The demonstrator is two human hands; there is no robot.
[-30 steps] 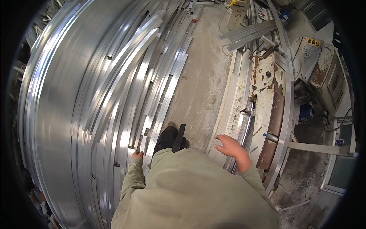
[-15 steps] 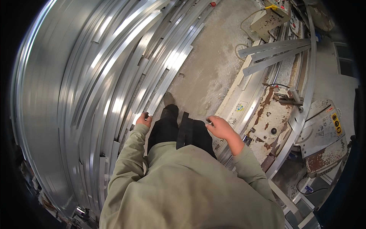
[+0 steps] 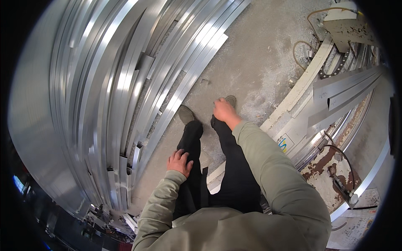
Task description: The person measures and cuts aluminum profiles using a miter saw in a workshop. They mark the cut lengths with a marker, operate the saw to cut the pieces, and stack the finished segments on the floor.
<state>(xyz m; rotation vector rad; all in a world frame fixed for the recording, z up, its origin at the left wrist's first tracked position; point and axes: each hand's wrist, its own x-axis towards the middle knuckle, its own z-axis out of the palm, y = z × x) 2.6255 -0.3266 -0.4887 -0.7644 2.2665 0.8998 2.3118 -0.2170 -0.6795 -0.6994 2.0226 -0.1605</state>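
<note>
My left hand [image 3: 180,163] is beside the thigh of my black trousers [image 3: 190,140], its fingers apart and nothing in it. Out in front, my right hand [image 3: 226,111] hangs over my right shoe [image 3: 230,100] with its fingers curled closed. Whatever it may hold is hidden. To the left lie many long silvery metal profiles [image 3: 184,90] in a layered stack. The nearest of them runs past my left shoe [image 3: 186,113]. Neither hand touches the profiles.
At right stands a long machine bed [image 3: 299,121] with a worn, rust-patched plate [image 3: 331,175]. Several cut metal strips [image 3: 343,94] lie across it, jutting toward the aisle. A beige box [image 3: 349,31] and a hose [image 3: 295,52] are farther off. Shavings litter the concrete floor [image 3: 247,54].
My left hand has left the end of the profiles and come back to my thigh. The right hand has swung forward. My view has shifted, and both shoes now show.
</note>
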